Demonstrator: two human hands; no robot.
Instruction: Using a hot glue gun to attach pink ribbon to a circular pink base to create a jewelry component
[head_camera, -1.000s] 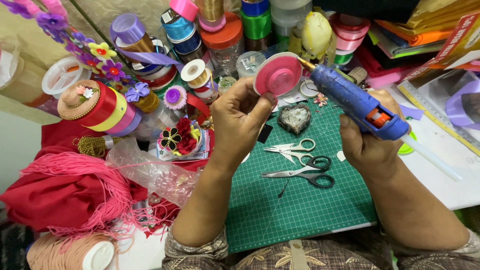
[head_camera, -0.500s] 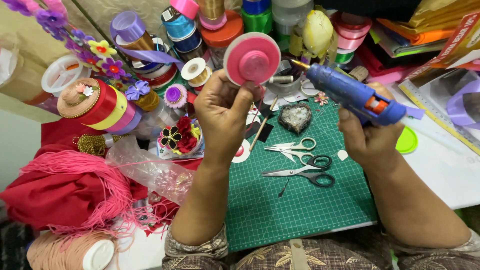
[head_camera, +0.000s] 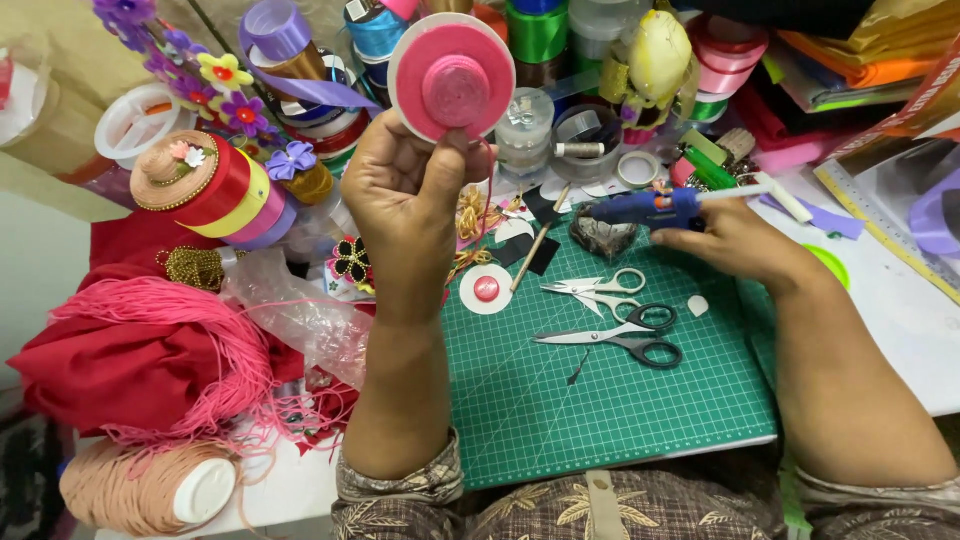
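My left hand (head_camera: 405, 195) is raised over the left part of the green cutting mat (head_camera: 600, 400) and pinches a small pink hat-shaped disc (head_camera: 452, 77) by its lower rim, face toward me. My right hand (head_camera: 735, 240) lies low at the mat's far right edge, wrapped on a blue glue gun (head_camera: 650, 208) that lies almost flat with its nozzle pointing left. A white disc with a pink centre (head_camera: 486, 289) lies on the mat below my left hand.
Two pairs of scissors (head_camera: 610, 320) lie mid-mat. Ribbon spools (head_camera: 540, 30) crowd the back. A stack of ribbon rolls topped by a small hat (head_camera: 200, 185), red cloth with pink cord (head_camera: 150, 350) and a cord spool (head_camera: 150, 485) fill the left side.
My left hand has lifted the pink hat-shaped disc higher and turned it toward me. My right hand has brought the glue gun down from the disc to the mat's far edge.
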